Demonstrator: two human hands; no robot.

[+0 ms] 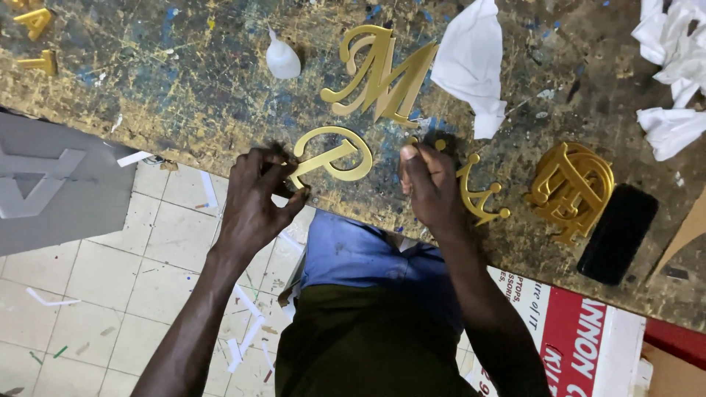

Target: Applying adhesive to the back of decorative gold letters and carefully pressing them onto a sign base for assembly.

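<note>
- Left hand [254, 195]: fingers curled close together, tips pinching the lower stem of the gold loop-shaped letter [332, 156] at the bench edge.
- Right hand [430, 187]: fingers bunched, thumb up, pressing on the gold crown piece [482, 195]; whether it truly grips it, I cannot tell.
- The letter is flat, smooth, glossy gold, its round loop lying just beyond the left fingertips, between both hands.
- The crown curls out to the right of the right fingers, bead-tipped.
- Workbench [184, 95] is scratched, paint-flecked wood.
- Big gold serif letter [379, 73] lies above the fingers; crumpled white cloth [471, 62] beside it.
</note>
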